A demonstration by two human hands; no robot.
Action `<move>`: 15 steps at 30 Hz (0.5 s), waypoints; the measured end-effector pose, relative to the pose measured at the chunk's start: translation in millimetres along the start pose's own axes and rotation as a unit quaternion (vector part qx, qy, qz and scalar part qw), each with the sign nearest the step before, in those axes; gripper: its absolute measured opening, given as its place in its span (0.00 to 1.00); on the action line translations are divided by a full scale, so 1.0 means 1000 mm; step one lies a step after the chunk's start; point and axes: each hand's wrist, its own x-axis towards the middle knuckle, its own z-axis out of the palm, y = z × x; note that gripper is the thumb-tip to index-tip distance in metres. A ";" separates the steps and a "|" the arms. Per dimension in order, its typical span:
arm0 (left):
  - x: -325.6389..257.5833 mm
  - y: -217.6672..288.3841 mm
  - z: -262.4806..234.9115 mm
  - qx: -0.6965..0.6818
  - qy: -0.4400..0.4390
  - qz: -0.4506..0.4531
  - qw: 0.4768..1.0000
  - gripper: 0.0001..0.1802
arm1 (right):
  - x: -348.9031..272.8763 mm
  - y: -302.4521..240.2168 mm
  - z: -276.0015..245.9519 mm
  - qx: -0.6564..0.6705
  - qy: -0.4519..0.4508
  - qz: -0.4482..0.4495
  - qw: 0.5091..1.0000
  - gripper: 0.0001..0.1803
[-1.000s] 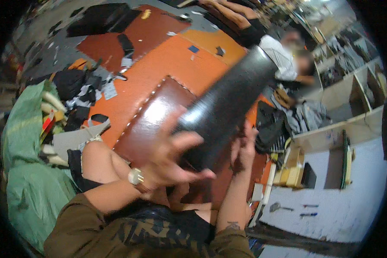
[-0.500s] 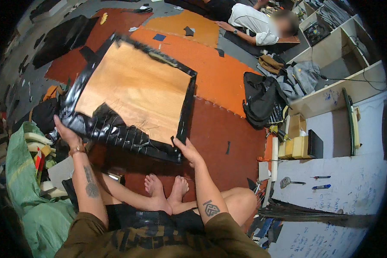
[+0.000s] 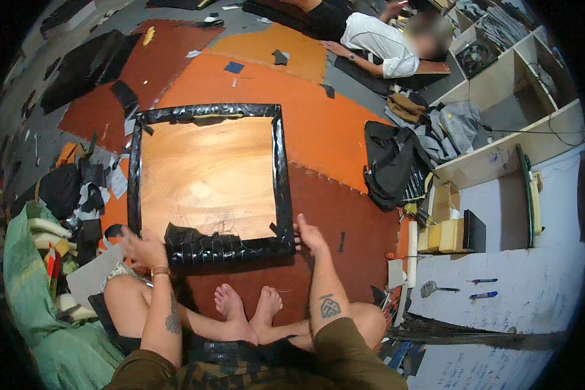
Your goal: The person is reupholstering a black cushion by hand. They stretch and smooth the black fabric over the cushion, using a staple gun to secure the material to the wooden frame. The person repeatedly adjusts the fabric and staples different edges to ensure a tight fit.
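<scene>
A square wooden board (image 3: 208,172) lies flat in front of my feet, its rim wrapped in shiny black material (image 3: 281,149). Along the near edge the black cover looks gathered, with thin lines across it and loose threads beside a ragged black flap (image 3: 198,237). My left hand (image 3: 146,248) is off the near left corner, fingers spread and slightly blurred, holding nothing. Just beyond the near right corner, my right hand (image 3: 311,235) is open with fingers extended; whether the fingertips touch the rim I cannot tell.
Orange and brown mats (image 3: 331,214) cover the floor. A green sack (image 3: 52,292) with foam scraps stands at the left. To the right are a black bag (image 3: 396,162), yellow foam blocks (image 3: 452,235) and wooden shelving (image 3: 507,136). A person in a white shirt (image 3: 374,42) lies at the back.
The wooden board was tilted and held in both hands; now it rests squarely on the floor. Both hands have let go, the left moving right and nearer, the right moving outward.
</scene>
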 end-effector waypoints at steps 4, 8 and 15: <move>-0.040 0.126 -0.043 0.192 -0.365 0.224 0.883 0.76 | 0.048 -0.026 -0.075 -0.286 0.294 -0.281 0.867 0.15; -0.036 0.122 -0.031 0.242 -0.470 0.220 0.820 0.96 | 0.091 -0.080 -0.088 -0.299 0.325 -0.305 0.843 0.16; -0.033 0.120 -0.026 0.296 -0.481 0.219 0.796 0.97 | 0.152 -0.135 -0.044 -0.311 0.398 -0.287 0.814 0.16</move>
